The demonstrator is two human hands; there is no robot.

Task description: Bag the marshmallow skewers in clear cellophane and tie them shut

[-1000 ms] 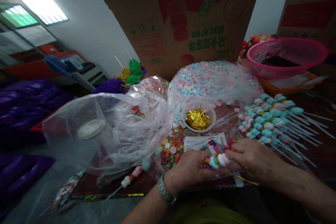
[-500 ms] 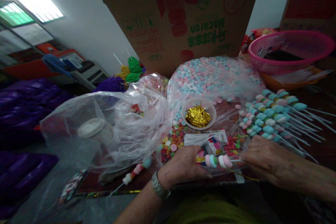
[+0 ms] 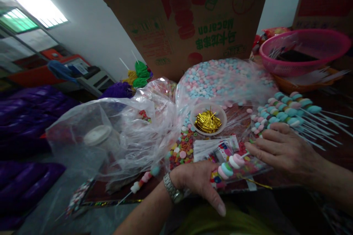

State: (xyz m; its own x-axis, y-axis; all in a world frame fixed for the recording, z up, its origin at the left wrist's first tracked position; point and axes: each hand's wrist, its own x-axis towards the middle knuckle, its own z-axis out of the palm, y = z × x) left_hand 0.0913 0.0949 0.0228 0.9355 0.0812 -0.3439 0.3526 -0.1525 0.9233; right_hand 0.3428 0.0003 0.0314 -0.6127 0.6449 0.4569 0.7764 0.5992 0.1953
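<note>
A candy skewer of pink, white and blue twisted marshmallows slants up to the right between my hands. My left hand lies by its lower end, thumb stretched away toward me; the fingertips are hidden behind the candy. At the upper end, my right hand has thumb and finger closed about the bare stick, most of which it covers; the other fingers are extended. A gold twist tie lies near the table edge. Behind the hands stands a tub of gold ties, beside loose ring candies and printed cards.
Finished skewers are piled right. A bag of marshmallows sits before a large cardboard box. At the back right is a pink basket. A clear plastic bag covers the left, with another skewer in front.
My left thumb has swung off the candy and stretched toward me. The skewer has tilted, its right end higher. My right hand has shifted slightly up and left, with its fingers more extended.
</note>
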